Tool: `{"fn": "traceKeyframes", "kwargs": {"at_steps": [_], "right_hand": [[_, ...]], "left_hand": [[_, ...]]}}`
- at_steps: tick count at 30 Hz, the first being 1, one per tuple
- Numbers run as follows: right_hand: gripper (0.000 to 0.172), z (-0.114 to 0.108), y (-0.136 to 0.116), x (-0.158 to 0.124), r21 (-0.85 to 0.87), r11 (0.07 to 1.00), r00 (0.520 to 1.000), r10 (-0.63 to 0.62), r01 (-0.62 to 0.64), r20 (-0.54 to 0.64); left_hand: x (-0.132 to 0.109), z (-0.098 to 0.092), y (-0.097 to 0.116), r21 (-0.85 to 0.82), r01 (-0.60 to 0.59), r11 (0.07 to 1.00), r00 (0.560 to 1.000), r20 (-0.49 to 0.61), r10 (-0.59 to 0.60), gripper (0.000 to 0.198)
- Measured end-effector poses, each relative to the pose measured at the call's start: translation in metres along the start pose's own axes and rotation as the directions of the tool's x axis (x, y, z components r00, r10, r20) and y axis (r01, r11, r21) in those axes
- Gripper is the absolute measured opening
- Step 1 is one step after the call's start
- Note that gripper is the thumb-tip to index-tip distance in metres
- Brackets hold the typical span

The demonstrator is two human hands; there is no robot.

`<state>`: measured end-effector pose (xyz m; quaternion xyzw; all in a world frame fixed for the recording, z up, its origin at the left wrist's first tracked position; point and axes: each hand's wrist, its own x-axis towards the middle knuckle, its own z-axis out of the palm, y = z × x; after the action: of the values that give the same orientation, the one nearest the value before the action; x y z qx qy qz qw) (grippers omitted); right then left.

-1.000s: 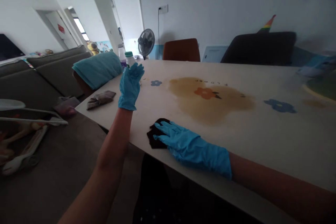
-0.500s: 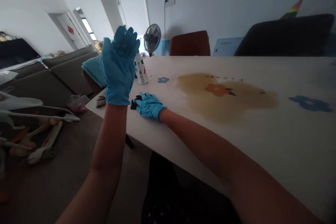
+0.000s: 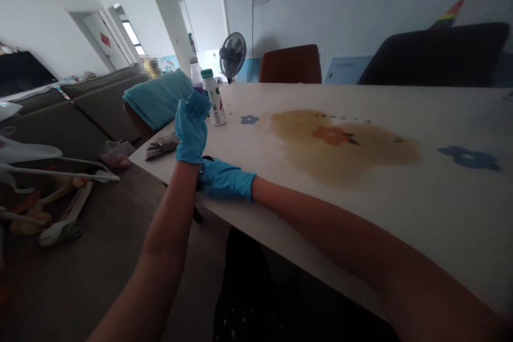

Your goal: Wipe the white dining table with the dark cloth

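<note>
Grey sofa [image 3: 80,101] and a teal cushion [image 3: 158,99] sit at your left, beside the pale flowered worktop [image 3: 320,181]. Your left hand [image 3: 191,128] hangs raised over the worktop's near corner, fingers loosely curled, grasping nothing. A crumpled grey cloth [image 3: 161,145] lies just left of it. Behind it stands a green-capped bottle [image 3: 213,98]. Your right hand [image 3: 224,180] lies on the worktop edge over a dark rag [image 3: 205,159], mostly hidden; whether its fingers grip it, you cannot tell.

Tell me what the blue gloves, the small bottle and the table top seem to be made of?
The thin blue gloves, on the left hand and right hand, look like matte nitrile or latex: they cling and wrinkle. The small white bottle with a green cap looks like smooth plastic. The cream flower-printed table top has a soft sheen, perhaps a vinyl cover; I cannot be sure.
</note>
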<state>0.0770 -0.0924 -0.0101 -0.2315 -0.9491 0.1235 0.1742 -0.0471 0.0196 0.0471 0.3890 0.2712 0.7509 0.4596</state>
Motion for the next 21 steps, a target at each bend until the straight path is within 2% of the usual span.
{"fn": "traceKeyframes", "kwargs": {"at_steps": [3,5,9,12,17,19,21], "right_hand": [[0.04,0.005,-0.008,-0.03,-0.075,0.993,0.996,-0.09,0.089,0.001],[0.042,0.007,-0.011,-0.046,-0.108,0.99,0.995,-0.094,0.09,-0.034],[0.044,0.003,-0.017,-0.075,-0.107,0.988,0.992,-0.118,0.112,-0.044],[0.05,-0.008,-0.025,-0.112,-0.061,0.992,0.993,-0.113,0.111,-0.038],[0.056,-0.026,-0.04,-0.193,0.021,1.0,0.998,0.019,-0.017,-0.066],[0.057,-0.026,-0.041,-0.214,0.037,0.997,0.996,0.066,-0.064,-0.068],[0.056,-0.022,-0.039,-0.223,0.019,0.992,0.99,0.123,-0.122,-0.062]], "left_hand": [[0.006,-0.011,-0.032,0.045,0.03,0.999,0.997,-0.068,-0.027,0.053],[0.01,-0.015,-0.048,0.065,0.03,0.997,0.996,-0.084,-0.024,0.055],[0.012,-0.018,-0.066,0.112,0.011,0.994,0.994,-0.108,0.001,0.054],[0.009,-0.024,-0.068,0.124,-0.002,0.992,0.989,-0.147,0.021,0.045],[0.017,-0.04,-0.054,0.125,-0.036,0.991,0.984,-0.168,0.057,0.04],[0.025,-0.046,-0.045,0.12,-0.052,0.991,0.987,-0.148,0.07,0.041],[0.032,-0.051,-0.036,0.114,-0.066,0.991,0.991,-0.109,0.079,0.04]]}}
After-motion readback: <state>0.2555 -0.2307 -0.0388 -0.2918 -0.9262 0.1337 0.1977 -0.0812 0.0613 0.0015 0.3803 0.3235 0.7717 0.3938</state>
